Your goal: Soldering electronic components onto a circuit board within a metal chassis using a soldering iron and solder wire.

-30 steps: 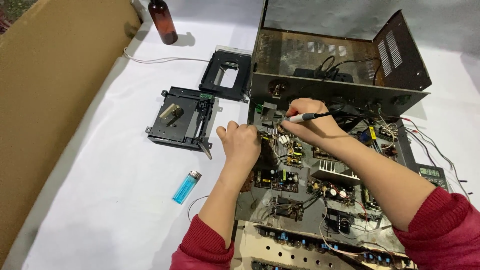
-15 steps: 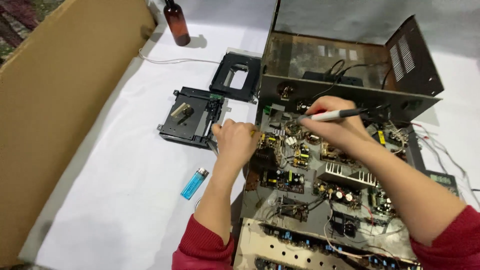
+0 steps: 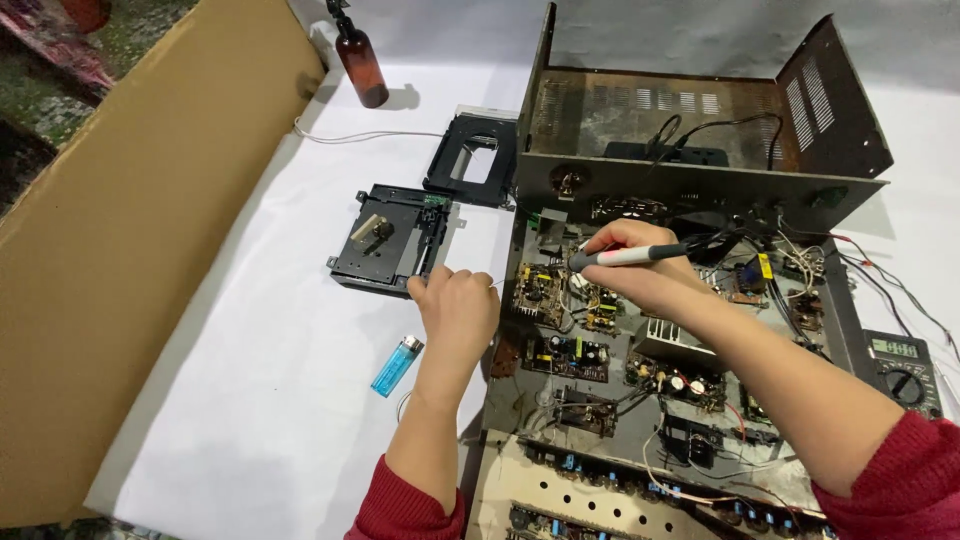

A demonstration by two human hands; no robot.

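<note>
The right hand point(image 3: 640, 265) is closed around a slim pen-shaped soldering tool point(image 3: 625, 257), held nearly level with its tip pointing toward nine o'clock. The tip sits just above the upper-left circuit board point(image 3: 545, 290) inside the opened metal chassis point(image 3: 690, 190); actual contact between tip and board cannot be confirmed. A dark cord runs from the tool's rear toward three o'clock.

The left hand point(image 3: 458, 310) rests at the chassis's nine o'clock edge, fingers curled loosely inward. It appears to pinch a thin wire near the fingertips, but this is too small to verify. The knuckles lie just beside the corner of a black drive mechanism point(image 3: 385, 240) lying flat on the white table cover point(image 3: 250, 400).

A second black frame part point(image 3: 472, 160) lies at twelve o'clock of the drive mechanism, touching the chassis front. A blue lighter point(image 3: 397, 365) lies on the cover at seven o'clock of the left hand, near but apart from the wrist. A brown bottle point(image 3: 361, 65) stands upright at the far edge of the cover. A multimeter point(image 3: 903, 370) sits at three o'clock of the chassis. A large cardboard sheet point(image 3: 130, 230) borders the cover along its nine o'clock side. Both forearms end in red sleeves.
</note>
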